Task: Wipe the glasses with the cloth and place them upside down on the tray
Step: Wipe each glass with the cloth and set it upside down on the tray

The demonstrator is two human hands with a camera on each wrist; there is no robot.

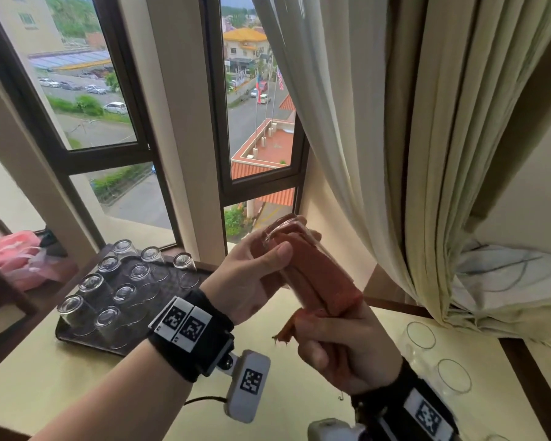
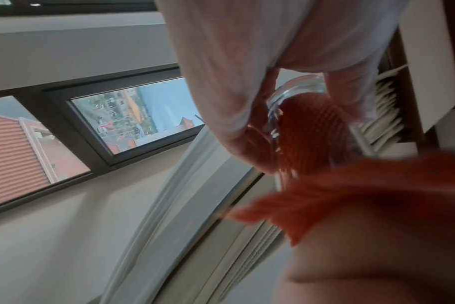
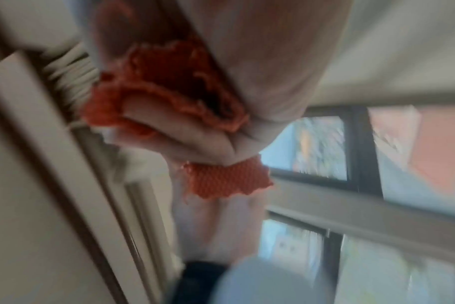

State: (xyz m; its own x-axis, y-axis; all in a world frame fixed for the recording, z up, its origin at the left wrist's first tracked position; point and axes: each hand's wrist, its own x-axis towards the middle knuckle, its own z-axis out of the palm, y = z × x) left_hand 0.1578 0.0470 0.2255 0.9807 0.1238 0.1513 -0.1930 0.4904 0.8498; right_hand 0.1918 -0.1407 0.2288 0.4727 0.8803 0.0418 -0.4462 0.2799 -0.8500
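Bare forearms; black wrist straps [image 1: 190, 337] bearing white square-code tags, each carrying a small grey-white camera [image 1: 247, 385]

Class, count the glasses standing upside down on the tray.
9 glasses on the tray: four in the left line, four in the next, one alone far right. None looks hidden.

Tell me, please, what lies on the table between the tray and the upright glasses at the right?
In the head view, nothing rests on that stretch of table between tray and upright glasses; only the hands are above it.
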